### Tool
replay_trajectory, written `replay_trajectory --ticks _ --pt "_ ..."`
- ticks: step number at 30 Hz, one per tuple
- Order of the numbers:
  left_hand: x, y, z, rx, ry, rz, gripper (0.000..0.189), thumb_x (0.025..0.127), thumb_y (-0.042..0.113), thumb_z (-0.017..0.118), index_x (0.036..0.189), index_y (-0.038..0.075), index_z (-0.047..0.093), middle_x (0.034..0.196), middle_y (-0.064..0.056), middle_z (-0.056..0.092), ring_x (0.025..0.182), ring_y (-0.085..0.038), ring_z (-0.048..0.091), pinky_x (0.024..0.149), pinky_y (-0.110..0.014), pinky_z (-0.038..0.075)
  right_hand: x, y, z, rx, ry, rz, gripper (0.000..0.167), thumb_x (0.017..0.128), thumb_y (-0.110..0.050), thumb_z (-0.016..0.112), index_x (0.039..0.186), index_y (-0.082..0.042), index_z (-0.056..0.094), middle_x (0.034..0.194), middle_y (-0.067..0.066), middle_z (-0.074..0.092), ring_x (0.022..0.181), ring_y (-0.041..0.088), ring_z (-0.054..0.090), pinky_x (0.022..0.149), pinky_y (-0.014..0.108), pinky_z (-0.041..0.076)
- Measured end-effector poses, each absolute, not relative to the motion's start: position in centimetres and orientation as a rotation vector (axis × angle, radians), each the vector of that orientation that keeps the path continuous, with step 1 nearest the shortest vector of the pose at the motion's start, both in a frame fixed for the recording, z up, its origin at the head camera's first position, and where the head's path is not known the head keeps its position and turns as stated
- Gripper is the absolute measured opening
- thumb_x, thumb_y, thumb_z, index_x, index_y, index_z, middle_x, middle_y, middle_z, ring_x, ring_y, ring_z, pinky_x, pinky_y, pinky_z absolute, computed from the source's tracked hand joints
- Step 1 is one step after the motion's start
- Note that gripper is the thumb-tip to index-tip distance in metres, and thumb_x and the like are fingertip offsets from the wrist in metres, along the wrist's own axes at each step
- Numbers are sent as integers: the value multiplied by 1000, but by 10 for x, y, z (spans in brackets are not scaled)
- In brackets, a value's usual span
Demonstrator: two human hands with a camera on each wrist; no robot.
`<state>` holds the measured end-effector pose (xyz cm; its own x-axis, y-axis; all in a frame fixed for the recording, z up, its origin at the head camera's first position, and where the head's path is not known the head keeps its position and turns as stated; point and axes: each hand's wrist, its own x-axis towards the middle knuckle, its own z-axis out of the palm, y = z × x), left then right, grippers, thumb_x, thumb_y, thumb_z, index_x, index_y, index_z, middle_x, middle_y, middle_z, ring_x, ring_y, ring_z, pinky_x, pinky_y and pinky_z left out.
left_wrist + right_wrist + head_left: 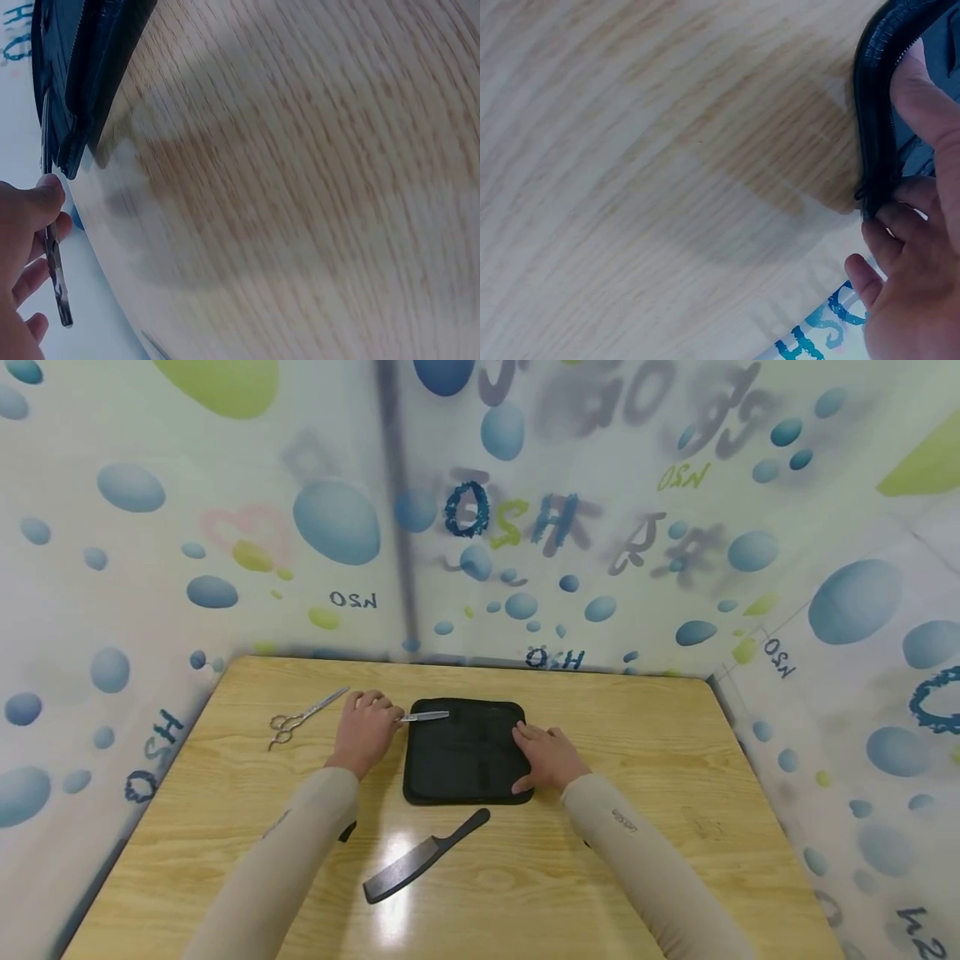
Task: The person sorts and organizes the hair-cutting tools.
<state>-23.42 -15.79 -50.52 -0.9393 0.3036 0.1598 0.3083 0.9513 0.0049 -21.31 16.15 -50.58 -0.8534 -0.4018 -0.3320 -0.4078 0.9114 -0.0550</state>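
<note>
My left hand pinches a pair of silver scissors between thumb and fingers. Their blades point right, over the upper left part of a black zip case that lies open on the table. In the left wrist view, the metal shank sticks out below the fingers. At the case's right side, my right hand holds the edge. The right wrist view has the thumb inside the zipped rim and the other fingers along its corner.
A second pair of scissors lies at the table's back left, left of my left hand. In front of the case rests a dark handled comb, slanting. The wooden table meets a patterned wall covering at its back edge.
</note>
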Motion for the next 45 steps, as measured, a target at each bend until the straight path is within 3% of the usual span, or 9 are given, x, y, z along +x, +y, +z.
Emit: replay_trajectory --ticks 17,45 --pt "-238 -149 -510 -570 -2945 -63 17 91 27 68 106 23 74 109 1 73 117 -24 55 109 -50 35 -206 178 -510 -602 2744 111 113 69 -67 75 155 -10 26 164 7 18 152 23 19 121 50 20" --pt "-244 -134 -515 -605 -2935 -3 17 91 22 69 107 21 75 109 1 73 116 -24 57 108 -48 37 -201 177 -506 -561 2730 118 112 69 -64 76 154 -9 28 163 6 23 151 21 22 121 48 19"
